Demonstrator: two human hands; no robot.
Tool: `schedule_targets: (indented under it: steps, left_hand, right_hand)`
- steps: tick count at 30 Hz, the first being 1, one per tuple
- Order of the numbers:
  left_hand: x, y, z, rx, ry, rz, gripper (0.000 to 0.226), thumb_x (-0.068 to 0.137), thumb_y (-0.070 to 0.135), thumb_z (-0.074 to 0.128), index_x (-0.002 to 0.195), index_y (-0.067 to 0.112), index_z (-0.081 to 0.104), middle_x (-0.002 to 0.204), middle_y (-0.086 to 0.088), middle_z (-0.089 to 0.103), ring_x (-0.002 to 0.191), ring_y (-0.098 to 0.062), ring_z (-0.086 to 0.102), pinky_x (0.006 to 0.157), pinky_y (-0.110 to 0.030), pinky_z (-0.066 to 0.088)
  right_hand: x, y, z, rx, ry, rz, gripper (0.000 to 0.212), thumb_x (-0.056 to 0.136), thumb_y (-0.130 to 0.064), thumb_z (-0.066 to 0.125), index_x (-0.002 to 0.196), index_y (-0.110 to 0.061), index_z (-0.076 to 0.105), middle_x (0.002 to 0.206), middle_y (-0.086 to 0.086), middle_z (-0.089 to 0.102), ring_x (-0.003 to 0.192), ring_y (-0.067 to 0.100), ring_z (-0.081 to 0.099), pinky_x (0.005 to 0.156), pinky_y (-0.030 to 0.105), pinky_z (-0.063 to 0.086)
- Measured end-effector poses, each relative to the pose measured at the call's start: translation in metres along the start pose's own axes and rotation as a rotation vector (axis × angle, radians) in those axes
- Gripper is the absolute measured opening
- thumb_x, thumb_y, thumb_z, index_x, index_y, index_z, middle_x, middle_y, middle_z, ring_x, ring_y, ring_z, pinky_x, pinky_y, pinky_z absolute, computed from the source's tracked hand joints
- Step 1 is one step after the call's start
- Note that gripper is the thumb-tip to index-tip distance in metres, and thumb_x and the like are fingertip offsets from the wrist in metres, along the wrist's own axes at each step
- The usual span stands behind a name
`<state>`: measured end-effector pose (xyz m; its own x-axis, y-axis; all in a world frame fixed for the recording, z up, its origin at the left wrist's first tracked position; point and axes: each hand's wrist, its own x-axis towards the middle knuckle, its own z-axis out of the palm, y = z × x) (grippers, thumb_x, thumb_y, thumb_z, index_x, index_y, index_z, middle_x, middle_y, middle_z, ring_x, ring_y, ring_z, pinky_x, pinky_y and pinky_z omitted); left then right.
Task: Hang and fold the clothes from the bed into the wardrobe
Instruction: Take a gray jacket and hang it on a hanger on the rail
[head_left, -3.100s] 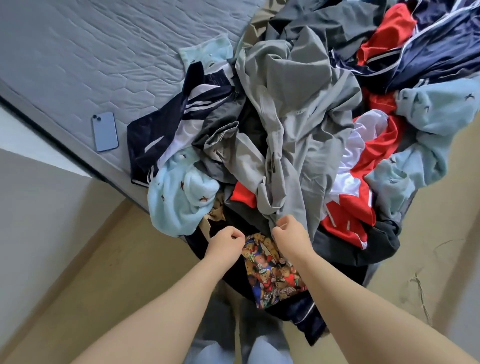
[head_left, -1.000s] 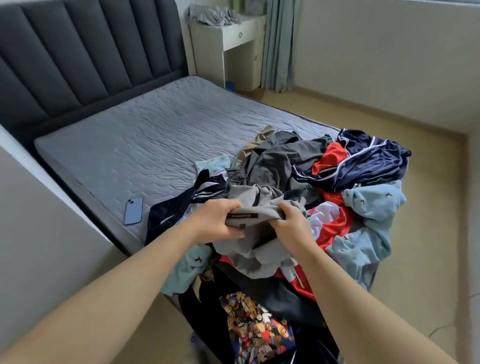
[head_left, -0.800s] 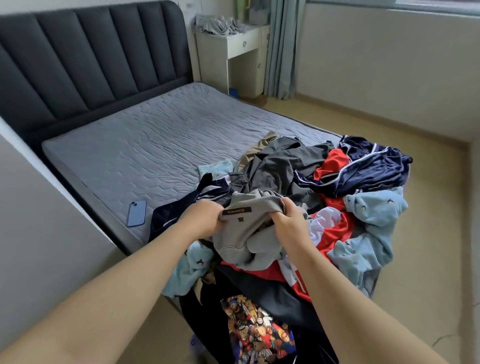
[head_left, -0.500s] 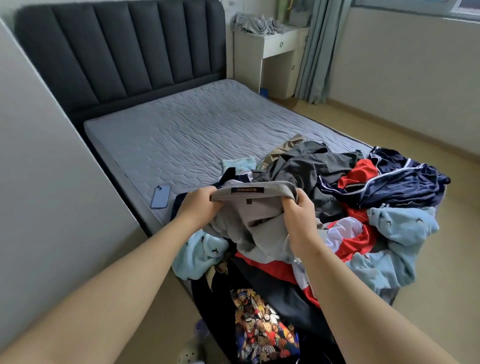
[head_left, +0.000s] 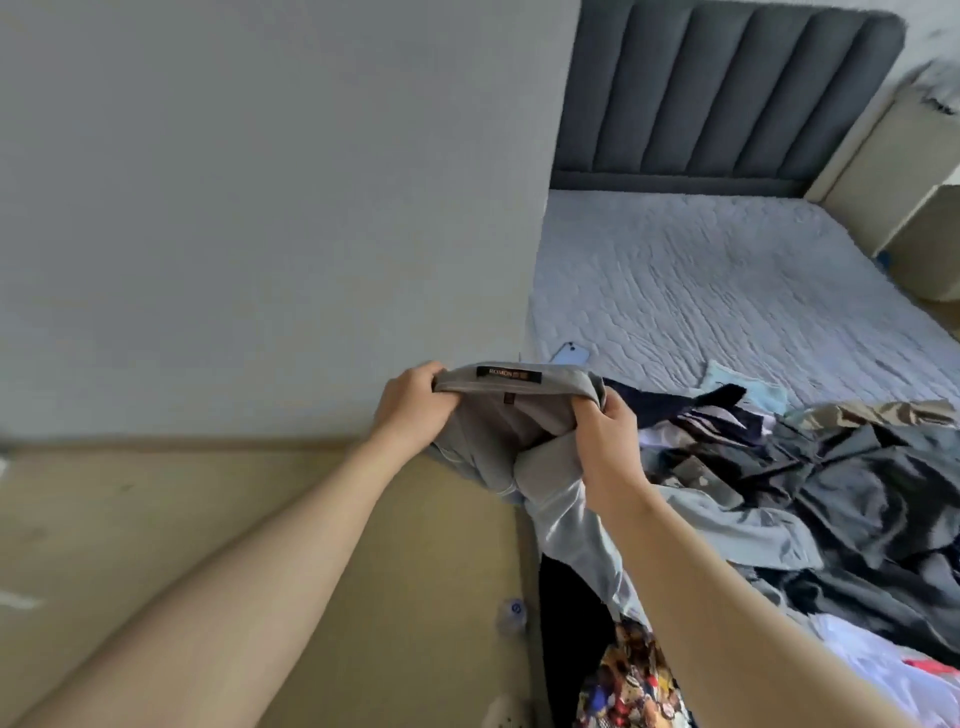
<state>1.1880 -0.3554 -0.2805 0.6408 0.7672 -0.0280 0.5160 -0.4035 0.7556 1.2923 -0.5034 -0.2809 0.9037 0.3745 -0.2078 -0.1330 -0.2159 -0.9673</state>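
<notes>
A grey garment (head_left: 498, 431) with a dark label at its collar hangs between my two hands above the bed's corner. My left hand (head_left: 413, 410) grips the collar's left end and my right hand (head_left: 605, 431) grips its right end with bunched fabric. Its lower part trails down toward the pile of clothes (head_left: 810, 493) heaped on the near end of the bed (head_left: 701, 291). A colourful printed garment (head_left: 634, 680) hangs over the bed's edge below my right arm. The wardrobe is out of sight.
A pale wall (head_left: 260, 208) fills the left, with tan floor (head_left: 156, 519) below it. A blue phone (head_left: 570, 355) lies on the mattress near its edge. The dark padded headboard (head_left: 727, 93) and a cream bedside cabinet (head_left: 893, 182) stand at the back right.
I have lifted the grey garment off the pile and swung it left, off the bed's side. My view has turned left toward the wall.
</notes>
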Motion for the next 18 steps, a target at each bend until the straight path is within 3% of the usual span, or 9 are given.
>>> schedule_targets:
  steps: [4,9,12,15,18]
  left_hand:
    - [-0.037,-0.085,-0.088,-0.007,0.168,-0.166,0.022,0.083,0.020,0.053,0.062,0.021,0.047,0.060,0.006,0.052,0.063,-0.016,0.048,0.051,-0.025,0.032]
    - [-0.099,-0.168,-0.196,0.034,0.319,-0.271,0.018,0.082,0.025,0.057,0.066,0.020,0.051,0.062,0.007,0.054,0.060,-0.005,0.047,0.054,-0.022,0.035]
    - [-0.142,-0.207,-0.263,0.069,0.452,-0.328,0.022,0.081,0.027,0.058,0.062,0.022,0.048,0.058,0.008,0.052,0.056,0.000,0.046,0.049,-0.019,0.032]
    - [-0.185,-0.233,-0.313,0.095,0.556,-0.365,0.026,0.080,0.024,0.058,0.058,0.025,0.044,0.055,0.009,0.049,0.053,-0.001,0.044,0.047,-0.016,0.030]
    - [-0.230,-0.253,-0.352,0.130,0.633,-0.414,0.027,0.081,0.021,0.056,0.059,0.022,0.042,0.055,0.006,0.046,0.054,-0.008,0.042,0.052,-0.026,0.031]
  right_hand:
    - [-0.041,-0.003,0.105,-0.085,-0.241,0.015,0.016,0.088,-0.020,0.049,0.073,-0.019,0.055,0.075,0.000,0.059,0.076,0.018,0.053,0.076,0.036,0.047]
    - [-0.115,-0.011,0.212,-0.120,-0.487,-0.010,0.018,0.088,-0.016,0.048,0.072,-0.018,0.055,0.072,0.000,0.058,0.070,0.016,0.052,0.067,0.031,0.045]
    - [-0.169,-0.019,0.275,-0.122,-0.614,-0.032,0.015,0.088,-0.014,0.047,0.075,-0.015,0.055,0.073,0.002,0.057,0.067,0.015,0.050,0.061,0.029,0.042]
    - [-0.222,-0.022,0.322,-0.097,-0.732,-0.047,0.015,0.089,-0.016,0.048,0.076,-0.016,0.056,0.075,0.002,0.057,0.069,0.016,0.051,0.065,0.030,0.045]
    - [-0.271,-0.021,0.357,-0.060,-0.855,-0.058,0.017,0.091,-0.015,0.048,0.077,-0.019,0.057,0.077,0.001,0.059,0.073,0.016,0.053,0.068,0.031,0.046]
